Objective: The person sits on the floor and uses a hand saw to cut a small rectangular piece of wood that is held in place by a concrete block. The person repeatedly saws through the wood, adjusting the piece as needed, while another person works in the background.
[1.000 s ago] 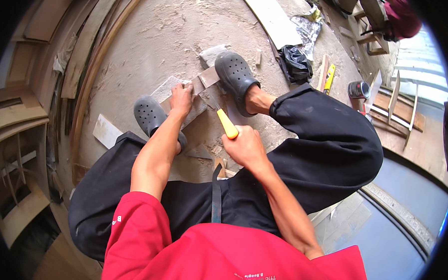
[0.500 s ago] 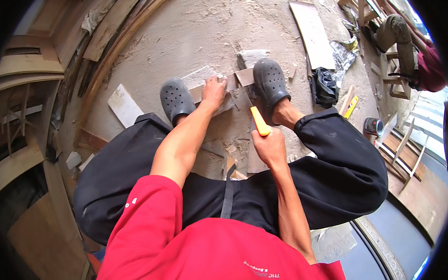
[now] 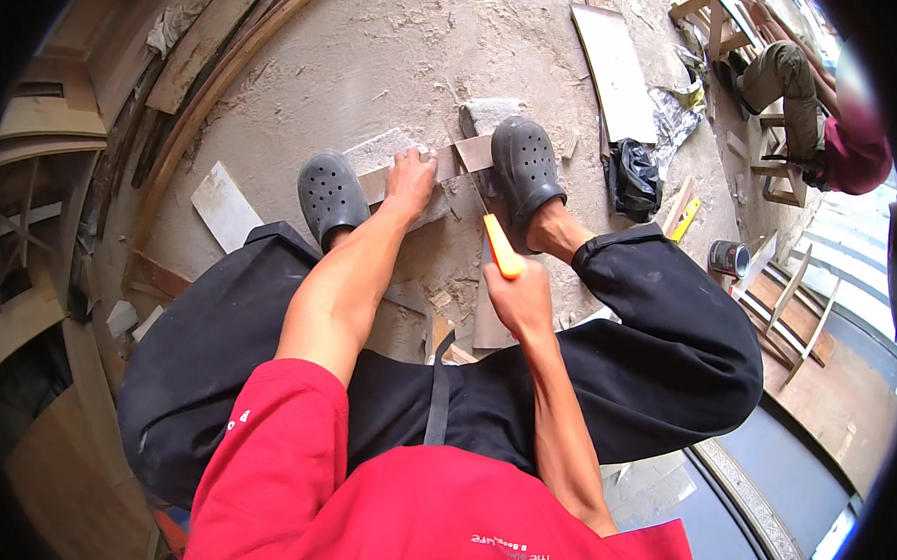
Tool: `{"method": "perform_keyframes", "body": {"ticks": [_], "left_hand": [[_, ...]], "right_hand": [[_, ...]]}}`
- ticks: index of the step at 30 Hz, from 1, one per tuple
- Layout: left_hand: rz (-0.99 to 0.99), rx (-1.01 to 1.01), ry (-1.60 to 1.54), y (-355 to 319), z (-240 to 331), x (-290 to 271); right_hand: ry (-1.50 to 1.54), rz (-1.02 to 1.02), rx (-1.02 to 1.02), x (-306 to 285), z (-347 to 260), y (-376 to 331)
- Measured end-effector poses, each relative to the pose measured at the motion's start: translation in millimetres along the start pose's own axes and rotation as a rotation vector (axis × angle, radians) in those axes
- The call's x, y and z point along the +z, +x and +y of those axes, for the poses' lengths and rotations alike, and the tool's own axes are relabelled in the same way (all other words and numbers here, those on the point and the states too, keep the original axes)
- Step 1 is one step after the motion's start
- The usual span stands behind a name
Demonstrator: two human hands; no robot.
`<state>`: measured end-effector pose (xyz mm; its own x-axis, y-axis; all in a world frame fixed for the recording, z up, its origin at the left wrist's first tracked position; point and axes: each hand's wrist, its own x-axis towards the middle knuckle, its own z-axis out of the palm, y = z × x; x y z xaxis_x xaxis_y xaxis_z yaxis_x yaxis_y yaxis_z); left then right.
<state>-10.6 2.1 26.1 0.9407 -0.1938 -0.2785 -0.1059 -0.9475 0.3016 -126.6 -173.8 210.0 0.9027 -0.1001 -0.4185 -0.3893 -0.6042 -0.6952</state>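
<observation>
1. Orange-handled handsaw (image 3: 497,240) gripped in closed right hand (image 3: 521,299); blade angles to 12 o'clock, meeting the wood strip (image 3: 444,166).
2. Left hand (image 3: 409,177) pressed flat on the strip, likely to steady it.
3. Grey clogs (image 3: 526,167) pin the strip's ends to the dusty concrete floor (image 3: 379,63).

**Tally at the sawing spot**

Hands at work: two, a left hand (image 3: 409,180) and a right hand (image 3: 517,299). Saws: one, a handsaw (image 3: 495,240) with an orange handle. Wooden strips under the blade: one strip (image 3: 445,164). Dark clogs: two, a left clog (image 3: 331,196) and a right clog (image 3: 525,167). Loose flat boards on the floor: two, a long board (image 3: 616,69) and a small board (image 3: 224,204). Black bags: one bag (image 3: 634,177). Tin cans: one can (image 3: 729,259). Other people: one person (image 3: 820,114), seated at the far right.
</observation>
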Motion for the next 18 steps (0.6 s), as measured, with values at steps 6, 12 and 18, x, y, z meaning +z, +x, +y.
{"method": "perform_keyframes", "body": {"ticks": [6,12,18], "left_hand": [[0.111,0.012,0.078,4.7,-5.7,14.4],[0.005,0.012,0.065,6.8,-1.3,15.2],[0.077,0.008,0.07,-3.0,-6.7,11.8]], "right_hand": [[0.059,-0.009,0.028,-24.8,26.5,-27.0],[0.023,0.009,-0.014,-10.6,36.3,-5.1],[-0.01,-0.051,0.001,-34.4,21.2,-44.3]]}}
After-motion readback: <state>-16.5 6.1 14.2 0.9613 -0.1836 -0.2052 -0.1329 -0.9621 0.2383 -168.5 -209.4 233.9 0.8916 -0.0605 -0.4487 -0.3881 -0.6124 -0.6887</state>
